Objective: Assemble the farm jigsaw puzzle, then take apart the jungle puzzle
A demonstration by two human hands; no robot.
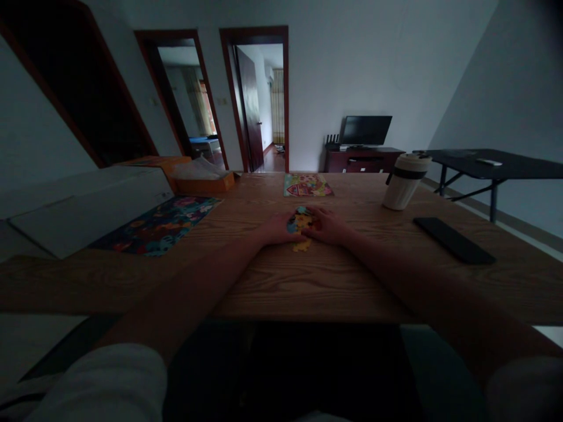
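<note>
Both my hands rest on the wooden table (308, 275) around a small pile of colourful puzzle pieces (299, 223). My left hand (278, 230) cups the pile from the left and my right hand (326, 226) from the right, fingers laid on the pieces. One yellow piece (301, 246) lies just in front of the pile, between my wrists. Beyond the pile, a colourful picture card (307, 185) lies flat near the table's far edge.
A dark colourful puzzle board (159, 225) lies at the left beside a white box lid (83, 211) and an orange box (202, 176). A white tumbler (405, 181) and a black phone (454, 240) are at the right. Behind are doorways, a monitor and a dark side table.
</note>
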